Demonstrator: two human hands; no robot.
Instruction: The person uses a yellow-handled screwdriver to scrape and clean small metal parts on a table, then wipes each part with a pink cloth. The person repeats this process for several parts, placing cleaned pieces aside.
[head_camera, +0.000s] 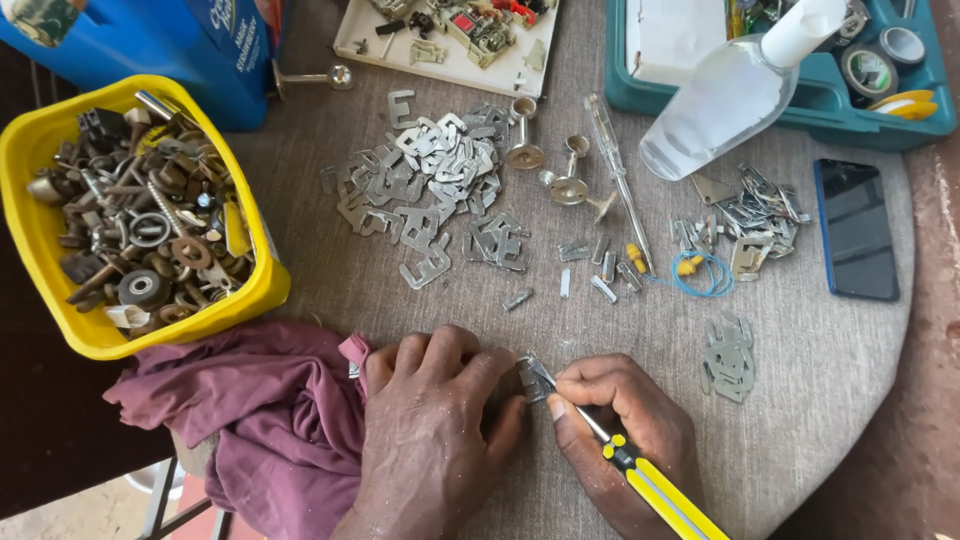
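A small metal piece (533, 380) sits at the worktop's (820, 400) near edge, pinched shut in the left hand (435, 420). The right hand (625, 420) closes around a yellow-handled screwdriver (650, 480), tip on the piece: apparently prying or turning, which calls for steady pressure. Stamped plates (420, 180) lie beyond.

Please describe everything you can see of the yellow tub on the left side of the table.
The yellow tub looks like plastic, with rounded corners and a thick rim. It stands upright at the table's left edge, filled with dark, rusty metal hardware: washers, screws, rings. A maroon cloth lies against its lower side; a blue container stands behind it.
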